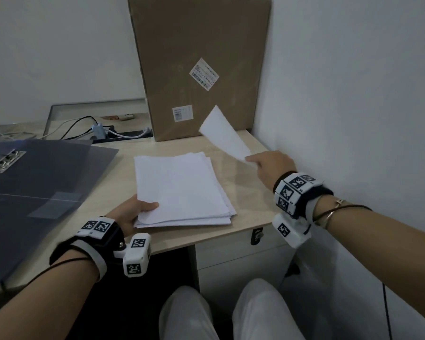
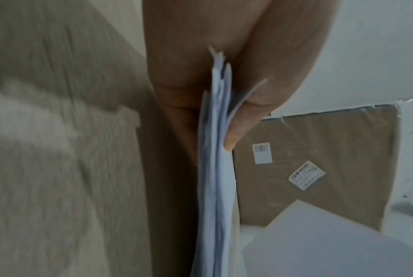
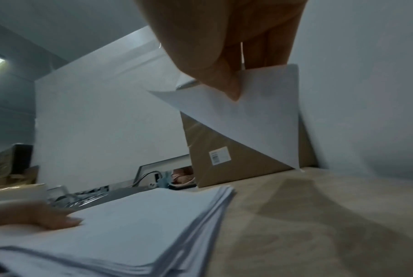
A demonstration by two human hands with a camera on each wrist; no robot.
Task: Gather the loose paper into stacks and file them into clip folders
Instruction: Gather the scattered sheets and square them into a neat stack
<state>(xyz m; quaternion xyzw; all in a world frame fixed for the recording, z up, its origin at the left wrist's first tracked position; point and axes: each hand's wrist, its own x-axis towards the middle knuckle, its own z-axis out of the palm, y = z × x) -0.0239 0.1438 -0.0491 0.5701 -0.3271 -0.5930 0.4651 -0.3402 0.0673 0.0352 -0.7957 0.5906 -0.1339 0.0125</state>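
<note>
The paper stack (image 1: 182, 190) lies on the surface (image 1: 245, 168), in front of the cardboard box (image 1: 196, 65). The left hand (image 1: 130, 214) pinches the stack's near corner; the left wrist view shows fingers beneath. Right of the stack, the right hand (image 1: 270, 165) pinches a lifted single sheet (image 1: 223, 133). Left of the stack lies an open clip folder (image 1: 42, 182), seen whole only from the head.

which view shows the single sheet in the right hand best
The head view: the single sheet shows almost whole, raised above the desk, pinched by the right hand. The right wrist view shows the thumb pinching it close up, with its top hidden by the hand. The left wrist view shows only a blurred part.
</note>
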